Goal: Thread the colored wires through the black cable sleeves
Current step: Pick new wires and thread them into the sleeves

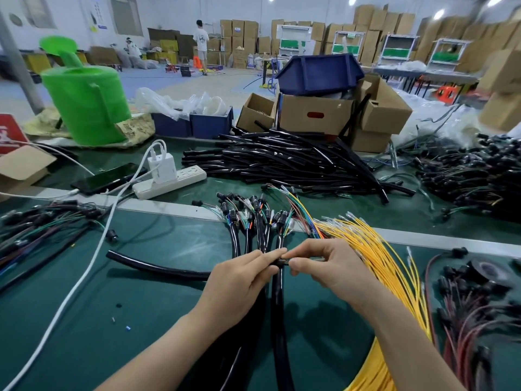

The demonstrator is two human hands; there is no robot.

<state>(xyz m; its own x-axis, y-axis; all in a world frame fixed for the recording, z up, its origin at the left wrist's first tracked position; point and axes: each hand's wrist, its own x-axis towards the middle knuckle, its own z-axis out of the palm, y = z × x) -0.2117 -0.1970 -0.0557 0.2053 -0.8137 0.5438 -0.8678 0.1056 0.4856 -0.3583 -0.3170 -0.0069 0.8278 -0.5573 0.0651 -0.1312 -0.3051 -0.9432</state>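
Black cable sleeve (282,263), glossy, pinched at its end by left hand (242,275) mid-tabletop; right hand (324,266) pinches wire ends (317,259) at its mouth. Yellow wires (375,249) fan out just right. Green tabletop (141,320), sleeve pile (282,162) behind, cardboard boxes (314,115), warehouse room.

- Left hand (239,277): bare, with slim fingers and a smooth back; the knuckles show as low ridges.
- Right hand (335,266): bare too, of the same slim build, with a faint crease line at the wrist.
- Left forearm (158,354): bare skin all the way to the lower edge of the view.
- Right forearm (408,345): likewise bare, running out at the bottom edge.
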